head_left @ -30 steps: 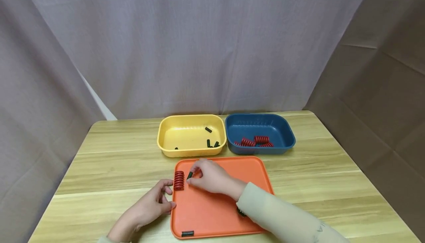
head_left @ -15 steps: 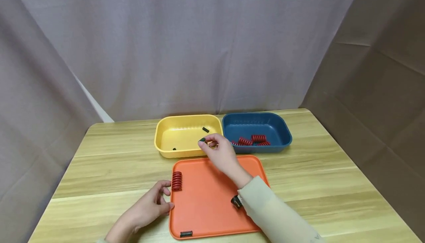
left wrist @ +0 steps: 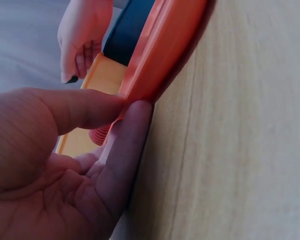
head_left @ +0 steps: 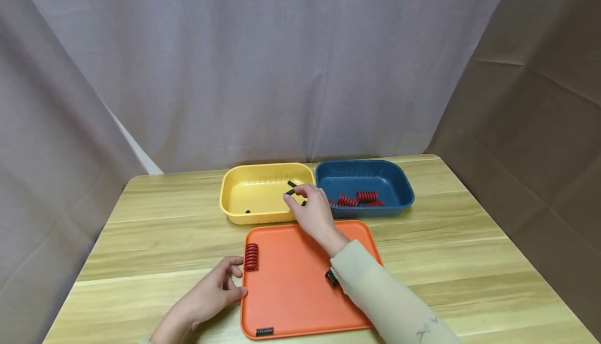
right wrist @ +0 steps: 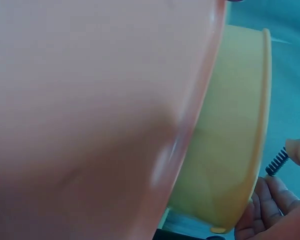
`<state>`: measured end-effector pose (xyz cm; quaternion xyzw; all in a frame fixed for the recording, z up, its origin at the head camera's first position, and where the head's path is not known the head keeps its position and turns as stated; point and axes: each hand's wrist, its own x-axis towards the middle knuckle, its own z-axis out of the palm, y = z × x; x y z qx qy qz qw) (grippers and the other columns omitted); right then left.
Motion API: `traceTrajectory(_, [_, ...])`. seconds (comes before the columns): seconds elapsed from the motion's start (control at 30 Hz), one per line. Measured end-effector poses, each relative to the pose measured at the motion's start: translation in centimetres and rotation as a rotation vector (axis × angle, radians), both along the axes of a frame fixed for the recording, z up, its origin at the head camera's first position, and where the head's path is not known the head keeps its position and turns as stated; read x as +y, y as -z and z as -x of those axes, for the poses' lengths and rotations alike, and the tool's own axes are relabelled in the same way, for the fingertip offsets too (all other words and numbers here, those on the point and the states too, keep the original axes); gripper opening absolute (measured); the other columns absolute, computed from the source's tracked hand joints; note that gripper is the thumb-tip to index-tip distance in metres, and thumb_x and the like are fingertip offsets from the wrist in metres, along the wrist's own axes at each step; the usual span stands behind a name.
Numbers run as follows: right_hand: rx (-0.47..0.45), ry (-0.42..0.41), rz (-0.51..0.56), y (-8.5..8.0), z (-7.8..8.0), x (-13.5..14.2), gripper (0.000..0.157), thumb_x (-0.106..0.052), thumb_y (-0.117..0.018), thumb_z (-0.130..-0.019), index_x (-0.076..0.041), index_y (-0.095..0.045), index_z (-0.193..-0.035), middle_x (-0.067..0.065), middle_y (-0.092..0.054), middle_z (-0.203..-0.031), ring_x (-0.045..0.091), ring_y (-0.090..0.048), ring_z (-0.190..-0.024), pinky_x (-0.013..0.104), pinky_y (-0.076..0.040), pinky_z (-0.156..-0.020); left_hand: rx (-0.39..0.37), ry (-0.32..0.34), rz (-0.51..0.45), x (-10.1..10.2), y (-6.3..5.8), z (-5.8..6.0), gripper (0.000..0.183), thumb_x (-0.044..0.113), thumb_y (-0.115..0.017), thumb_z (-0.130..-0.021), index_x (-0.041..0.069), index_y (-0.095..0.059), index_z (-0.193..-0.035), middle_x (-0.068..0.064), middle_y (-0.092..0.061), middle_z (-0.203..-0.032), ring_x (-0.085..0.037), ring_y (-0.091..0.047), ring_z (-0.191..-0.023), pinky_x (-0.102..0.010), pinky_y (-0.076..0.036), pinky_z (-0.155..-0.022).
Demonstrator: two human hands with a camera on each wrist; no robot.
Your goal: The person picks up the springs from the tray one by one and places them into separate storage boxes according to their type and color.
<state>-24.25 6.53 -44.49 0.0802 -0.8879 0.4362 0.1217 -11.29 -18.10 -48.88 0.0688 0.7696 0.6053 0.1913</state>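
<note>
In the head view, my right hand [head_left: 313, 217] is over the front right of the yellow bin [head_left: 225, 198]. Between its thumb and fingers it pinches a small dark coil spring [head_left: 289, 192], whose coils show plainly in the right wrist view [right wrist: 277, 162]. My left hand [head_left: 209, 293] holds the left edge of the orange tray [head_left: 300, 292], thumb and finger pinching its rim in the left wrist view. On the tray, a large red spring [head_left: 251, 257] lies by the left rim. Another small dark spring [head_left: 264, 331] rests along the front rim.
More small dark springs, such as a dark spring [head_left: 292, 183], lie in the yellow bin, partly hidden by my right hand. Beside it stands a blue bin [head_left: 408, 198] with several red springs [head_left: 367, 196]. A grey curtain [head_left: 235, 72] hangs behind the wooden table [head_left: 141, 239].
My right hand has moved from the tray's left side, near the red spring, up over the yellow bin, carrying the dark spring. My left hand has stayed at the tray's edge.
</note>
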Motion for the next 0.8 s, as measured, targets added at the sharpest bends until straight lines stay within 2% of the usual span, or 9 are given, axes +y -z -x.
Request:
traceTrajectory(0.33, [-0.021, -0.006, -0.117, 0.0, 1.1, -0.3, 0.037, -0.039, -0.070, -0.087, -0.010, -0.066, -0.110, 0.003, -0.064, -0.109, 0.020, -0.052, -0.102, 0.039, -0.047, -0.088, 0.012, 0.002, -0.021, 0.2, -0.1, 0.2, 0.062, 0.003, -0.070, -0.084, -0.003, -0.037, -0.136, -0.016, -0.045, -0.108, -0.019, -0.055, -0.077, -0.026, -0.050, -0.063])
traceTrajectory(0.8, [-0.038, -0.027, -0.182, 0.2, 1.3, 0.1, 0.040, -0.038, -0.068, -0.088, -0.008, -0.066, -0.114, 0.004, -0.064, -0.110, 0.022, -0.051, -0.103, 0.040, -0.044, -0.090, 0.013, 0.001, -0.013, 0.4, -0.1, 0.2, 0.063, 0.003, -0.071, -0.083, -0.001, -0.038, -0.136, -0.016, -0.045, -0.109, -0.020, -0.054, -0.077, -0.025, -0.049, -0.062])
